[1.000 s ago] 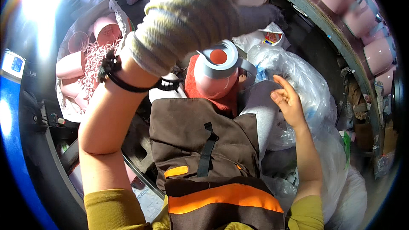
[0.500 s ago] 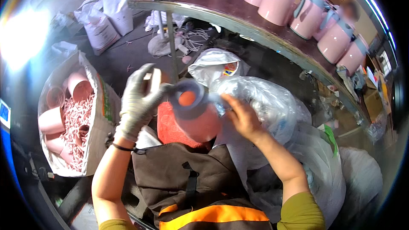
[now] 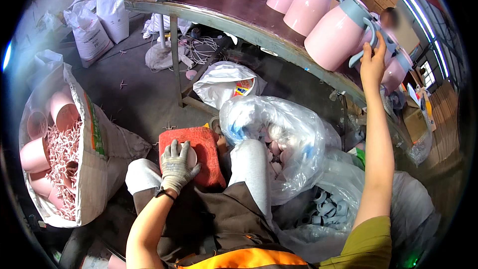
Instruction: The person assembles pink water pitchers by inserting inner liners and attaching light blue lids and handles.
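Observation:
My left hand, in a grey-white glove, rests on a red rough-surfaced pad across my lap. Its fingers and thumb close around a pale round piece, partly covered by the hand. At the upper right, my bare right hand reaches to the table edge. Its fingers hold the grey-blue handle of a pink jug with a grey-blue collar. That jug is at the near edge of the table, tilted in the view, beside the other jugs.
Several more pink jugs line the dark table. A white sack at left holds pink cups and small pink pieces. Clear plastic bags at right hold pale round parts and grey-blue parts. White sacks stand far left.
My right hand has carried the jug from over my lap up to the table at the upper right. My left hand has lowered onto the red pad with the pale round piece.

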Demonstrator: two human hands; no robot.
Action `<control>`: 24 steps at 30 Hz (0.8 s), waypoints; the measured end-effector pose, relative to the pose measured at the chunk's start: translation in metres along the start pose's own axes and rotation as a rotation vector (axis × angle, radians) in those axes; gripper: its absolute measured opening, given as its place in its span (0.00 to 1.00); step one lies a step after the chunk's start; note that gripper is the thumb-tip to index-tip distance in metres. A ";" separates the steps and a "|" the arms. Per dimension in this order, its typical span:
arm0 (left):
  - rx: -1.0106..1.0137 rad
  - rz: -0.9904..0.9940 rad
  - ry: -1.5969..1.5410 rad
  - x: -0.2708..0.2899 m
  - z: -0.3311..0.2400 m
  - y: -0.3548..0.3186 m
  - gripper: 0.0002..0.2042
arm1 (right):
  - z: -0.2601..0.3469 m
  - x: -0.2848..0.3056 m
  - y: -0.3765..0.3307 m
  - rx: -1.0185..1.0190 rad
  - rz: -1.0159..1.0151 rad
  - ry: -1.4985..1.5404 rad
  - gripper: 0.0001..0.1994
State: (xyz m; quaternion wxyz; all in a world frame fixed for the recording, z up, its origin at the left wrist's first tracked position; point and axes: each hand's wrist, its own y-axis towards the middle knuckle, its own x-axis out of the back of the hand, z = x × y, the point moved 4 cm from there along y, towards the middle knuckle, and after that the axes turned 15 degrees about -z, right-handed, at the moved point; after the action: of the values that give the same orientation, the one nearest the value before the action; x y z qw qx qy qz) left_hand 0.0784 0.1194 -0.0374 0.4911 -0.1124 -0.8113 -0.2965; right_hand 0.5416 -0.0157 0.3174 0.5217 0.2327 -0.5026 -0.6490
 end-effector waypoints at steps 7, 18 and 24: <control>0.020 0.032 0.030 -0.006 0.004 -0.003 0.42 | 0.002 -0.106 0.032 -0.022 0.157 -0.178 0.26; 0.062 -0.203 -0.205 0.022 0.020 0.002 0.29 | 0.125 -0.074 -0.233 0.391 0.394 0.636 0.17; 0.099 -0.589 -0.486 0.108 0.069 -0.042 0.12 | 0.107 -0.025 -0.369 0.338 0.781 0.684 0.18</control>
State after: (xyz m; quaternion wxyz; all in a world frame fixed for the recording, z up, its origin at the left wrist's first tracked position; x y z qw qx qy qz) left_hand -0.0450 0.1147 0.0168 0.1828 0.0825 -0.9150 -0.3501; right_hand 0.2986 0.0330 0.0230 0.8128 0.3074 -0.4506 -0.2045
